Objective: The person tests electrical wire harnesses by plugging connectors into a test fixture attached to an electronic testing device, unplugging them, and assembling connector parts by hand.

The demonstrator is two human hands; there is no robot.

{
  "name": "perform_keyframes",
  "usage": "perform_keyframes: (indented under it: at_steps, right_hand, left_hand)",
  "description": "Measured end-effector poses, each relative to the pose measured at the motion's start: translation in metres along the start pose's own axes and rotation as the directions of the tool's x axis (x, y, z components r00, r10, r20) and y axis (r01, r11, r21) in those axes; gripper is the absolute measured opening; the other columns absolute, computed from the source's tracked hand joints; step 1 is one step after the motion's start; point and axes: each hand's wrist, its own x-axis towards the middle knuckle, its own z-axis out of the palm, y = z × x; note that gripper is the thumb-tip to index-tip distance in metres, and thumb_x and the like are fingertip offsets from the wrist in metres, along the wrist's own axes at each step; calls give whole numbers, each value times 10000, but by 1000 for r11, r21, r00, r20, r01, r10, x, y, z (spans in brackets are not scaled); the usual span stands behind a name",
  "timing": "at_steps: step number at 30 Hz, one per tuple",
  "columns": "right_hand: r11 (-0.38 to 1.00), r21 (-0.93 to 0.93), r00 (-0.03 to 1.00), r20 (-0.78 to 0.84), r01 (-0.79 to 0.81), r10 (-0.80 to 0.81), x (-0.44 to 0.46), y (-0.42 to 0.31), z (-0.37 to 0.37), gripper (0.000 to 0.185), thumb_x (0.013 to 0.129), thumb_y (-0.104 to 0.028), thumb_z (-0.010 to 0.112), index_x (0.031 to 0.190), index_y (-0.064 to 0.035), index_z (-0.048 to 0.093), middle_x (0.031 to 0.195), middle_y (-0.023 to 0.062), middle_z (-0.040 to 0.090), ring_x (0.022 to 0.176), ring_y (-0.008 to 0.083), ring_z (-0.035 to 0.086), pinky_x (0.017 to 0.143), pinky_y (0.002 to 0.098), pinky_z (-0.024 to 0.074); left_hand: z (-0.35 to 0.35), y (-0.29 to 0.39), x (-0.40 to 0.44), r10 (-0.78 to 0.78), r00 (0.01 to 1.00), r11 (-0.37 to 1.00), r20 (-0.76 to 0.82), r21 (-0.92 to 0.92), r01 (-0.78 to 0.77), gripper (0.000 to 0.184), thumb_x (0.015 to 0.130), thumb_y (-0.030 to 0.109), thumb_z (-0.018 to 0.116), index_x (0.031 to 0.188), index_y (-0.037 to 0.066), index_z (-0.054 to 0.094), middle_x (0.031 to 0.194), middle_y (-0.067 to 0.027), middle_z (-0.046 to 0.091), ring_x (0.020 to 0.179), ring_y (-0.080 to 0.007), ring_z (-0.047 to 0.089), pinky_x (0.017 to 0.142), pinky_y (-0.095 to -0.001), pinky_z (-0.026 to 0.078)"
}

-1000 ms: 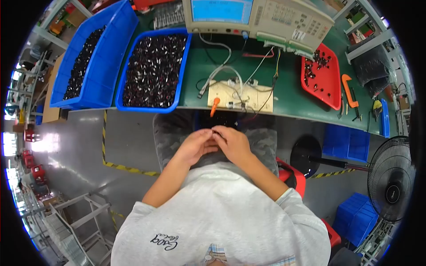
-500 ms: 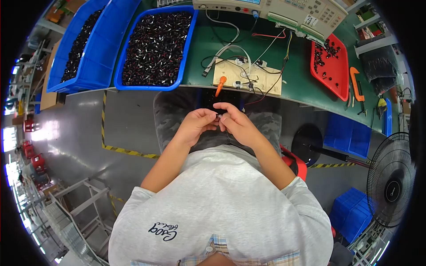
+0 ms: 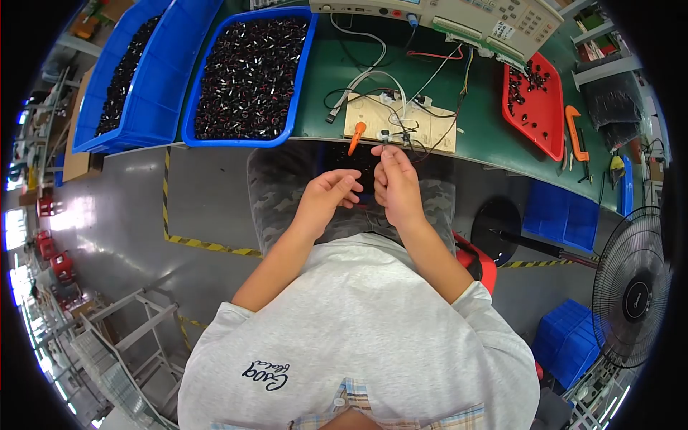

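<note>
One left hand (image 3: 326,201), one right hand (image 3: 399,190) — two in all; one bench (image 3: 481,131), one tester (image 3: 466,18), one board (image 3: 364,113), one fan (image 3: 636,299), one red tray (image 3: 552,106), two blue bins (image 3: 155,87) at the bench's left; black parts (image 3: 247,79) — too many to count

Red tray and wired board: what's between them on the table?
Mostly bare green table, in the head view; a few wires run near the board, none reaching the red tray.

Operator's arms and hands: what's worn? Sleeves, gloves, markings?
Short light-grey heathered fabric sleeves, part of a matching shirt, leave both forearms bare. Left hand and right hand are ungloved; no watch or bracelet shows. Sleeves look unmarked; dark script lettering sits on the shirt.
</note>
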Motion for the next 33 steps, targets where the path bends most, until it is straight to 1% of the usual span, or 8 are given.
perform_keyframes:
  at_steps: [5,8,12,14,16,19,23,33]
  right_hand:
    - [999,36,999,4,38,-38,3,1,-1,216,1070,-294,491,1133,-103,570,662,-57,407,452,27,291,394,210,203]
    - [970,243,1000,20,-25,21,4,0,2,227,1071,-292,484,1141,-90,561,667,-38,418,442,45,302,388,213,217]
    - [938,328,993,-5,-108,116,1,-9,11,233,1076,-298,456,1118,-92,555,666,-32,410,451,58,307,389,224,240]
    - [922,361,989,11,-140,146,2,-10,10,226,1079,-294,440,1097,-101,555,664,-36,403,454,63,304,391,230,241]
    - [922,362,989,15,-140,145,3,-11,11,221,1079,-290,438,1093,-103,555,665,-38,404,452,65,301,390,230,237]
    - [928,349,991,16,-128,131,2,-10,11,219,1081,-289,437,1092,-104,554,666,-37,407,451,66,304,388,232,236]
    - [933,339,992,21,-123,123,2,-9,9,219,1085,-282,431,1103,-99,550,667,-32,414,457,66,311,387,231,237]
    - [954,279,994,21,-108,106,1,-10,8,230,1082,-302,447,1118,-108,565,653,-51,400,456,58,300,387,224,239]
  left_hand:
    - [-6,-5,-5,-22,999,999,-43,38,23,318,1017,237,619,1230,1,643,994,-77,711,816,-130,673,738,-269,547]
    - [-10,-2,-3,36,995,998,-88,54,-31,282,1013,207,621,1198,-3,652,971,-76,708,809,-123,667,740,-264,545]
    - [-4,23,-16,342,922,934,-182,169,-314,204,1002,142,624,1133,-9,666,930,-70,698,797,-112,654,750,-258,538]
    - [-11,54,-21,664,745,642,-56,553,-531,117,971,64,619,1040,-16,670,972,-93,682,883,-164,654,800,-297,523]
    - [-22,97,-15,890,393,20,231,842,-540,155,914,65,663,1052,-4,679,1083,-134,661,990,-261,640,876,-365,504]
    - [-25,146,6,846,482,-93,229,953,-289,382,899,208,697,1248,63,647,1336,-212,552,1236,-380,527,1035,-448,430]
    - [-46,154,47,674,669,-224,314,950,-220,473,962,306,621,1378,93,551,1420,-304,471,1327,-492,436,1118,-533,359]
    - [-54,151,62,671,708,-88,220,972,-218,192,998,208,540,1047,25,575,1012,-206,621,976,-413,592,845,-511,465]
